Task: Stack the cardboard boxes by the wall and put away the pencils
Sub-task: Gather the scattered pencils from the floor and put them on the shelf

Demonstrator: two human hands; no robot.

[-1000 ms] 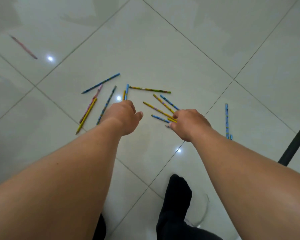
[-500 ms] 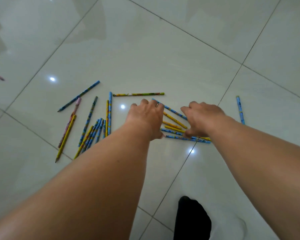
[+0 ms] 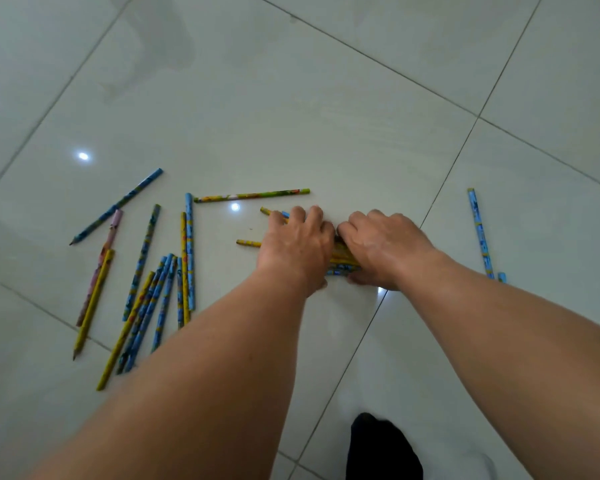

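Observation:
Several printed pencils lie scattered on a glossy tiled floor; no cardboard box is in view. My left hand (image 3: 297,247) lies palm down over a small bunch of yellow and blue pencils (image 3: 343,262), its fingers stretched across them, and two yellow pencil ends (image 3: 247,242) stick out on its left. My right hand (image 3: 383,249) meets it from the right, fingers curled over the same bunch and thumb tucked under its near side. Most of the bunch is hidden beneath both hands.
A loose group of blue and yellow pencils (image 3: 153,289) lies left of my forearm, with a pink pencil (image 3: 101,265) and a long blue pencil (image 3: 118,206) beyond. A green pencil (image 3: 252,195) lies just ahead, a lone blue pencil (image 3: 480,233) far right. My dark-socked foot (image 3: 381,448) is below.
My hands have come together, pushing the middle pencils into one tight bunch. The view has dropped closer to the floor.

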